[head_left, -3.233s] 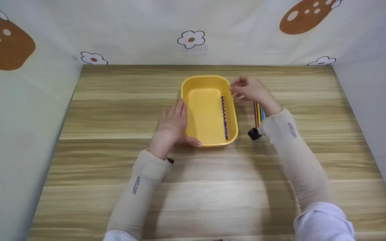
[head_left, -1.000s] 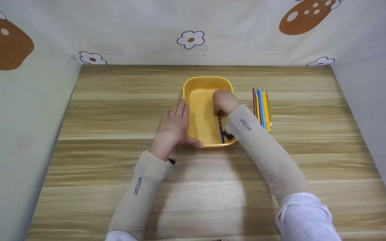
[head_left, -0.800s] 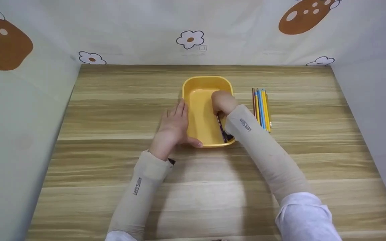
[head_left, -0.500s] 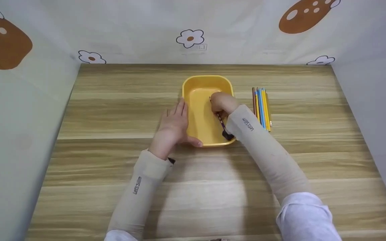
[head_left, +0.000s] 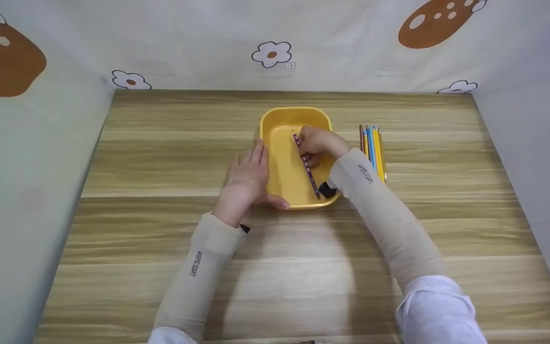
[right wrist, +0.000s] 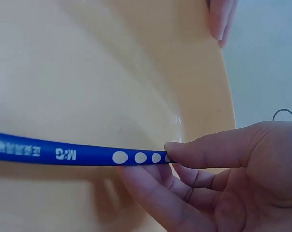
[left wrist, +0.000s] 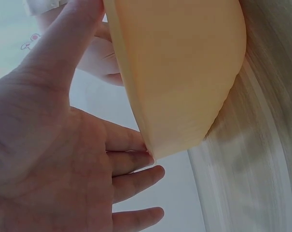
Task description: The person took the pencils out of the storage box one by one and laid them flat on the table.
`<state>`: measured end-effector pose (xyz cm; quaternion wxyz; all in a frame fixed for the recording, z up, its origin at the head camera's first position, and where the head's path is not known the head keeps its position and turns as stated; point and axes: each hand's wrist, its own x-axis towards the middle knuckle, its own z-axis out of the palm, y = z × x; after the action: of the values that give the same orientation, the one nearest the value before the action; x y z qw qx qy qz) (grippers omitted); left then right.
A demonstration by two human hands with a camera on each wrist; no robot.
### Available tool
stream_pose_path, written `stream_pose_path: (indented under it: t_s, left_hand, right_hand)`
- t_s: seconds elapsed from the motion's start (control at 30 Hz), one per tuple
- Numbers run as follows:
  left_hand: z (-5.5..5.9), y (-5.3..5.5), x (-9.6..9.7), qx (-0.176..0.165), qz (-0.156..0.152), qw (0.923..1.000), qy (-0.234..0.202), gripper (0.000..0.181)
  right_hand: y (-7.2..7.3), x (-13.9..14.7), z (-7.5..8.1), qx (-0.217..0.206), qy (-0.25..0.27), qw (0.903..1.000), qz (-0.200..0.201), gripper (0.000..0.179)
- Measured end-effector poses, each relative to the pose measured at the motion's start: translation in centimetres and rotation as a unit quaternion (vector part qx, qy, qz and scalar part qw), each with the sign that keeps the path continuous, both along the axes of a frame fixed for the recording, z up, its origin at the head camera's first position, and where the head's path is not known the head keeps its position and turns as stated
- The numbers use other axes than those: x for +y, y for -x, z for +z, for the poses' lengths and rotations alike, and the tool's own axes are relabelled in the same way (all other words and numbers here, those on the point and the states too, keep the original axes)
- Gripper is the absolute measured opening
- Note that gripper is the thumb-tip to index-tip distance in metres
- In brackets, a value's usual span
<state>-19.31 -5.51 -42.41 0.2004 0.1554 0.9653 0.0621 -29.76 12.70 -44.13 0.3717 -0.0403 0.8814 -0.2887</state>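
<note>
A yellow rectangular tray (head_left: 282, 167) stands on the wooden table. My left hand (head_left: 246, 184) rests against its left side, fingers straight along the wall and thumb at the near corner. In the left wrist view, fingertips and thumb of that hand (left wrist: 54, 154) touch the tray's rim. Inside the tray my right hand (head_left: 322, 143) pinches a purple-blue pencil (head_left: 310, 177) with white dots, tilted with its tip toward the far left. The right wrist view shows thumb and finger near the dotted end of the pencil (right wrist: 88, 154).
Several coloured pencils (head_left: 378, 153), brown, yellow and blue, lie side by side on the table (head_left: 160, 167) to the right of the tray, partly behind my right sleeve. A flower-patterned sheet (head_left: 208, 48) borders the table's back and sides.
My right hand has come from beside the tray into it and taken hold of the dotted pencil. The pencil has come away from the right wall and turned leftward. My left hand stays put.
</note>
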Motion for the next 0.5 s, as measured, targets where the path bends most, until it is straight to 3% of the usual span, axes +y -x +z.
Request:
stream_pose_path:
  t_s: [0.27,0.5]
  left_hand:
    - [0.1,-0.1,0.1,-0.002,0.001,1.0000,0.004,0.144]
    - [0.2,0.0,0.1,-0.011,0.005,0.9999,0.001,0.142]
  right_hand:
    - [-0.1,0.5,0.3,0.031,0.023,0.9992,-0.014,0.013]
    - [-0.3,1.3,1.0,0.033,0.090,0.9928,-0.072,0.018]
